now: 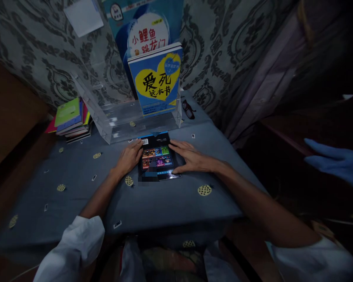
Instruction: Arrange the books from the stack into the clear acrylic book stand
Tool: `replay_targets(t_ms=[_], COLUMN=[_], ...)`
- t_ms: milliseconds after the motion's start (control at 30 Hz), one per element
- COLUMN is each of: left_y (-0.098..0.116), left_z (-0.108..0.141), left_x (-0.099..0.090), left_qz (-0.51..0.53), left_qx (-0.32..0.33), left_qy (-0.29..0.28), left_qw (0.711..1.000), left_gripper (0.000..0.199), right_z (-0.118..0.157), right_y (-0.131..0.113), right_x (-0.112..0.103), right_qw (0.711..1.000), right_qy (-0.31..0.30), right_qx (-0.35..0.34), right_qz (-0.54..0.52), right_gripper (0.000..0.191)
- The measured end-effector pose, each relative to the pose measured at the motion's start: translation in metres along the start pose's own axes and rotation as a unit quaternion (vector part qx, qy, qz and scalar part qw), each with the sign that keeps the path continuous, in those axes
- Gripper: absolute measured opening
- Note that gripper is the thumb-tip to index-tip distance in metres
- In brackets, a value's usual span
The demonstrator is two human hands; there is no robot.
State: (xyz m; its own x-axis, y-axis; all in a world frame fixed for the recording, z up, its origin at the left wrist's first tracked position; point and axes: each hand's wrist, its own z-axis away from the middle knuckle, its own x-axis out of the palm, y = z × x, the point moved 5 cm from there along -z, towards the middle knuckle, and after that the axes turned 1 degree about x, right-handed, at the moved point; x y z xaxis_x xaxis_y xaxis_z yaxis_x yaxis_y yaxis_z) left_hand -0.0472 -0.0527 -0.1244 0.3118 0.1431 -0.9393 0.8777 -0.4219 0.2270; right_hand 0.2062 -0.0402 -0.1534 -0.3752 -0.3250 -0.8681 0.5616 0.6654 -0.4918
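A black book lies on the cloth-covered table with its back cover up, showing a barcode and rows of small colourful pictures. My left hand rests along its left edge, fingers stretched forward and touching the cover. On the right side, my right hand lies with fingers extended and thumb spread, its tips on the book's right edge. Neither hand is closed around the book. Just behind it stands a clear acrylic book rack. The rack holds a blue book with a yellow heart and a taller teal book behind.
A stack of books sits at the table's back left. Dark-framed glasses lie right of the rack. The grey tablecloth has pineapple prints. A blue glove lies at far right, beyond the table. Patterned wallpaper rises behind.
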Motion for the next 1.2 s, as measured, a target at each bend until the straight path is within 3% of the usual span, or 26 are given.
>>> replay_targets(t_ms=[333,500,667,767,867,1000,1200], left_y=[0.039,0.051,0.051,0.051,0.053,0.053,0.052], left_z=[0.071,0.085,0.085,0.084,0.083,0.082,0.083], left_x=[-0.013,-0.014,-0.011,-0.011,-0.012,-0.013,-0.01], left_qz=[-0.012,-0.026,-0.022,-0.025,-0.023,-0.024,-0.032], left_qx=[0.045,0.065,0.071,0.063,0.059,0.061,0.055], left_qy=[0.017,0.054,0.073,0.065,0.051,0.058,0.051], left_qw=[0.999,0.996,0.995,0.996,0.997,0.996,0.997], left_gripper=[0.038,0.037,0.035,0.035,0.034,0.035,0.034], right_z=[0.001,-0.001,-0.034,-0.069,-0.101,-0.119,-0.106], right_y=[-0.001,-0.006,-0.052,-0.088,-0.103,-0.089,-0.041], right_x=[-0.003,-0.007,-0.002,0.014,0.029,0.037,0.024], right_qw=[1.0,0.999,0.996,0.995,0.994,0.996,0.994], right_qy=[0.012,0.032,0.068,0.033,0.0,0.022,0.067], right_qx=[-0.011,-0.007,-0.048,-0.096,-0.102,-0.062,0.023], right_qz=[-0.011,0.001,0.018,0.01,0.026,0.061,0.078], right_gripper=[0.112,0.1,0.057,0.049,0.047,0.053,0.063])
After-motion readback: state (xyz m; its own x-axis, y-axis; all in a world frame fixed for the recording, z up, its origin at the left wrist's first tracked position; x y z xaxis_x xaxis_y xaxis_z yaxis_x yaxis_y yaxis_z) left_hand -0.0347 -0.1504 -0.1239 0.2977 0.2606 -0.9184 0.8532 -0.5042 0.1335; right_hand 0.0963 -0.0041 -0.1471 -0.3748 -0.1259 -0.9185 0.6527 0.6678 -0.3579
